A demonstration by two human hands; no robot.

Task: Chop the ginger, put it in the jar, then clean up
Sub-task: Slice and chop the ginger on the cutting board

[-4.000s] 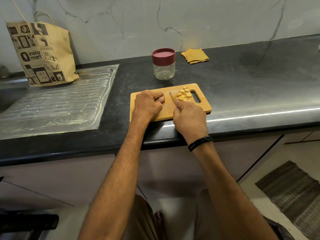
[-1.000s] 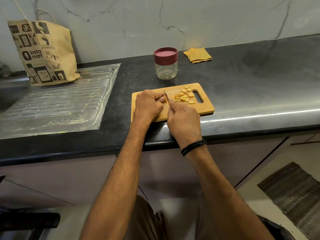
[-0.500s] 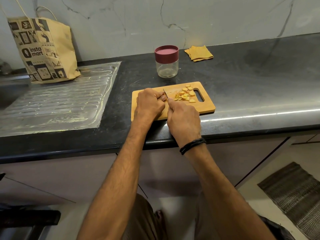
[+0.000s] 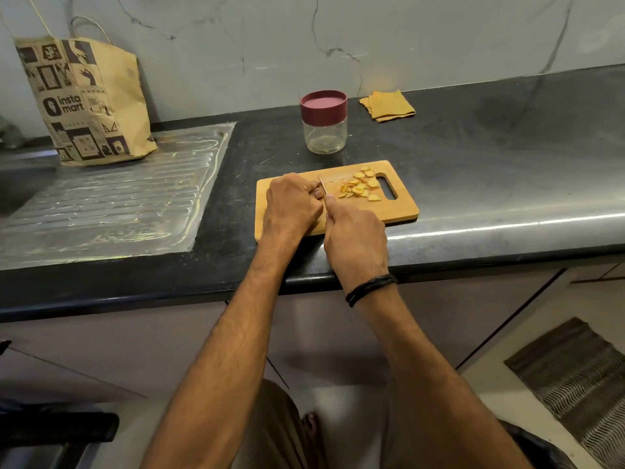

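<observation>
A wooden chopping board (image 4: pixel 404 206) lies on the black counter near its front edge. Several yellow ginger slices (image 4: pixel 360 186) are piled by the board's handle hole. My left hand (image 4: pixel 291 204) is curled over the left part of the board, its fingertips holding the uncut ginger, which is almost fully hidden. My right hand (image 4: pixel 355 240) grips a small knife (image 4: pixel 322 183); only the thin blade shows, standing right against my left fingertips. A clear glass jar (image 4: pixel 325 133) with a maroon lid on it stands behind the board.
A folded yellow cloth (image 4: pixel 387 104) lies by the wall, right of the jar. A printed paper bag (image 4: pixel 84 101) stands on the steel draining board (image 4: pixel 111 201) at the left. The counter's front edge runs just under my wrists. A ribbed floor mat (image 4: pixel 578 377) lies at lower right.
The knife has worked leftward along the ginger and my left hand has drawn back with it. The pile of slices by the handle hole has grown since the earliest frame.
</observation>
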